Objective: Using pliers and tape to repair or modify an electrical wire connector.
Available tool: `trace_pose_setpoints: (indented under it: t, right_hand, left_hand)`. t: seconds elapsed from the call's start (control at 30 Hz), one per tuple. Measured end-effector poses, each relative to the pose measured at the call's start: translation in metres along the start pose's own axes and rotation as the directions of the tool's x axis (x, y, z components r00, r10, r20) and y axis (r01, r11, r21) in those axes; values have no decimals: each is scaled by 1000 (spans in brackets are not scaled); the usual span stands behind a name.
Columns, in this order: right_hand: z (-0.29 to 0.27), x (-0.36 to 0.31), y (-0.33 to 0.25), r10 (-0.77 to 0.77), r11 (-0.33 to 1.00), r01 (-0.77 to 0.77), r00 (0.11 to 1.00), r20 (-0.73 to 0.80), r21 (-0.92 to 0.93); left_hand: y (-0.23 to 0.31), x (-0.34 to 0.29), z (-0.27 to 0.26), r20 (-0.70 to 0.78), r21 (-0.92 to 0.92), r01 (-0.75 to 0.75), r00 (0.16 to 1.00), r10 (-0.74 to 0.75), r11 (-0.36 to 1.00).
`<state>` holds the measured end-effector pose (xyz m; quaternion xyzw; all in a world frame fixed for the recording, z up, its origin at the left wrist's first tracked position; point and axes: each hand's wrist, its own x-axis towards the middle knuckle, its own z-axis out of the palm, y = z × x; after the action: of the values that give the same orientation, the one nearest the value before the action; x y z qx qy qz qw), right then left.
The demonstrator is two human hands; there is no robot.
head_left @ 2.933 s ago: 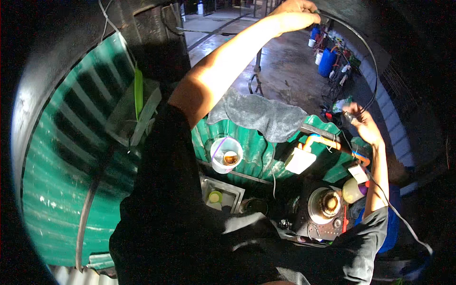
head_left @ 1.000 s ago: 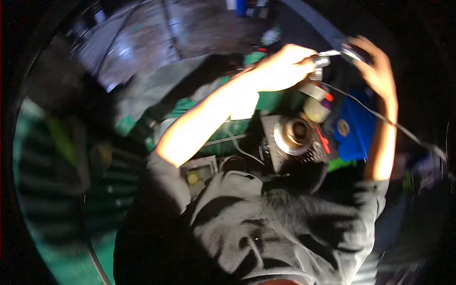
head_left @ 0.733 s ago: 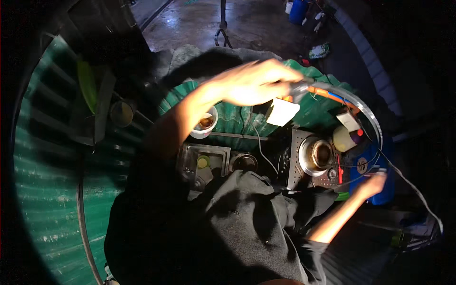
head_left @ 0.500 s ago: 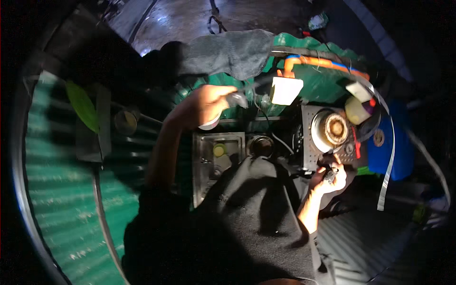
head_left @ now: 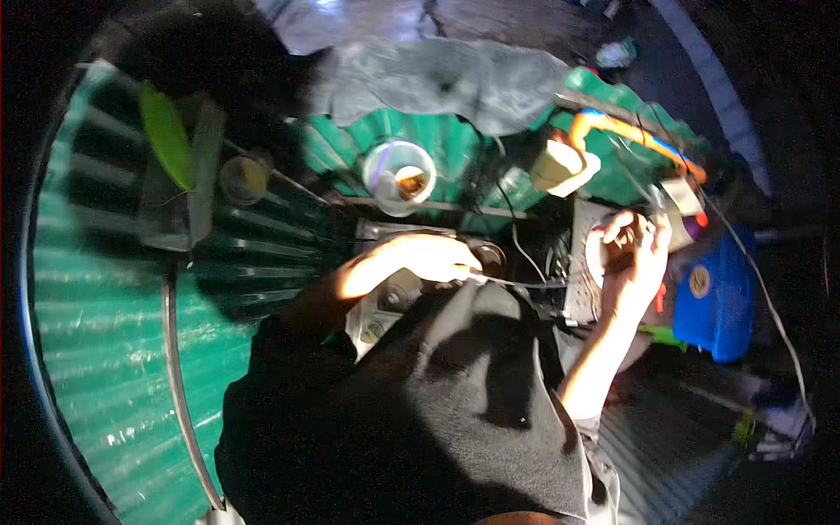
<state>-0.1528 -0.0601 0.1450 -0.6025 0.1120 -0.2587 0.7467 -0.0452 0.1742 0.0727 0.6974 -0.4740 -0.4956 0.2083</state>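
My left hand [head_left: 429,255] reaches across the metal basin, its fingertips closed on one end of a thin pale rod [head_left: 525,284]. That rod extends right toward the stove's perforated metal top [head_left: 577,302]; its kind is blurred. Over the stove, my right hand [head_left: 634,249] has its fingers curled around something small and shiny that I cannot make out. Part of a pale pan rim [head_left: 595,255] shows beside that hand, which hides the rest. A dark round container [head_left: 490,255] stands just beyond my left fingertips.
A clear plastic tub [head_left: 378,179] with a cup of brown contents stands beyond the basin. An orange pipe [head_left: 617,124] with a pale box [head_left: 564,168] runs along the green corrugated wall. A blue container [head_left: 722,297] is at right, a green leaf-shaped thing [head_left: 164,136] at left.
My left hand has come down and right from beside the back wall, uncovering the plastic tub. My right hand has risen from the stove's near edge to over the pan. The view has shifted slightly.
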Motion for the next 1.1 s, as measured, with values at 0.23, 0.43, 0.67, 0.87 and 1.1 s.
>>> trace_pose_setpoints:
  t: [0.23, 0.43, 0.67, 0.87, 1.1]
  right_hand:
    - [52, -13, 52, 277, 913, -119, 882, 380, -391]
    - [67, -61, 100, 361, 875, -156, 841, 403, -457]
    - [61, -58, 100, -40, 938, 180, 904, 425, -295]
    - [58, -49, 92, 55, 854, 160, 918, 392, -495]
    - [62, -49, 86, 254, 678, 315, 747, 614, -664]
  left_hand:
    - [-23, 7, 41, -387, 34, -13, 922, 25, 999]
    - [1, 24, 18, -863, -396, -694, 506, 15, 602]
    - [8, 23, 11, -818, -573, -814, 562, -123, 96]
    - [-2, 30, 9, -752, -658, -620, 572, -328, 427]
    - [-26, 38, 39, -915, -392, -471, 292, -280, 790]
